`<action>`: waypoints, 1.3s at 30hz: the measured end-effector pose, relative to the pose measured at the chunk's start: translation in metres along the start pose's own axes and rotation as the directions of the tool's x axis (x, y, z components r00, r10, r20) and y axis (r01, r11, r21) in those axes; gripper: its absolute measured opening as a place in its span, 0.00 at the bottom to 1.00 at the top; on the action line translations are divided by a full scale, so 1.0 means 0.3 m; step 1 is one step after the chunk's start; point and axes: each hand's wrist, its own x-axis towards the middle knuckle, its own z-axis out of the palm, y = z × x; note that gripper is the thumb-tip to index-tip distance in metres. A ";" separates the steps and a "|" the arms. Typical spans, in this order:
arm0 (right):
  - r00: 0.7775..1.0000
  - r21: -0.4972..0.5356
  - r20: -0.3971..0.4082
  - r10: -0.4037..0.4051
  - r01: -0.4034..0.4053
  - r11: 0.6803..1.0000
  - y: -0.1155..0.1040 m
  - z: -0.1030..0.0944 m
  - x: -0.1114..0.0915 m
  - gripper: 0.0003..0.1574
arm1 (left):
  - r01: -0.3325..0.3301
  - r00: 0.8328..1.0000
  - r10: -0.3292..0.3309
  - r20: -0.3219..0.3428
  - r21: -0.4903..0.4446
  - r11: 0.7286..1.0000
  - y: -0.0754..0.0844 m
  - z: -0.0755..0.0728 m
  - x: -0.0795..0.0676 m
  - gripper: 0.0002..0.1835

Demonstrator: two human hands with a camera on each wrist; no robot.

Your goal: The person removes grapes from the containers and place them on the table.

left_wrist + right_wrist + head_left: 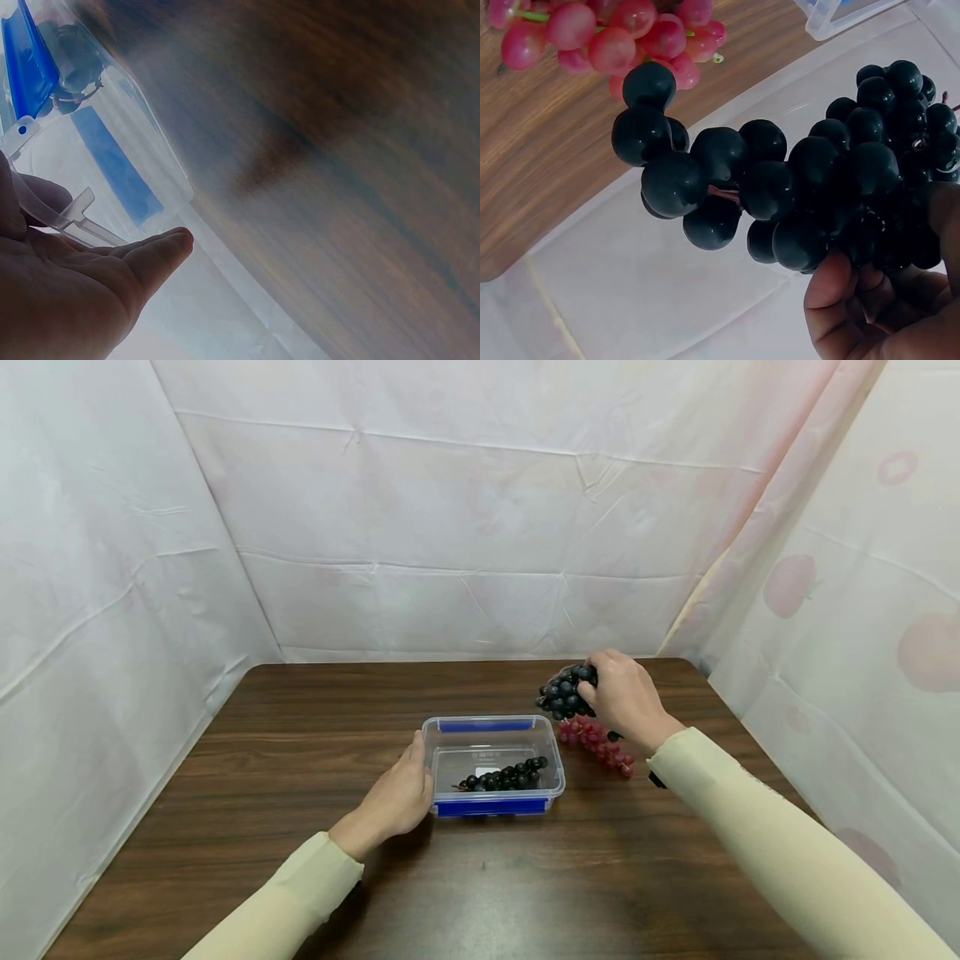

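Note:
A clear lidless box point(491, 808) with blue latches stands on the table, a bunch of black grapes point(510, 775) lying in it. My left hand point(397, 789) rests against the box's left wall, fingers extended along it; the left wrist view shows the clear side latch point(82, 217) by the palm. Above the table to the right of the box, my right hand point(626, 697) grips a second bunch of black grapes point(769, 191), raised with its loose ends sticking out. A bunch of red grapes point(596, 743) lies on the table below that hand.
The brown wooden table point(315, 718) reaches back to a white cloth wall point(465, 527). Cloth also hangs at both sides, the right cloth point(847, 610) printed with faint fruit.

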 end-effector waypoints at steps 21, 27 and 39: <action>0.996 -0.059 0.039 0.080 -0.078 0.995 0.075 -0.016 -0.012 0.11 | -0.006 1.000 0.006 -0.014 0.014 1.000 0.005 0.007 0.003 0.37; 0.994 -0.065 0.046 0.100 -0.097 0.993 0.099 -0.015 -0.016 0.13 | -0.007 1.000 0.007 -0.008 0.016 1.000 0.004 0.008 0.006 0.37; 0.988 -0.090 0.056 0.144 -0.138 0.986 0.147 -0.007 -0.024 0.17 | -0.011 1.000 0.011 -0.011 0.016 1.000 0.007 0.006 0.003 0.37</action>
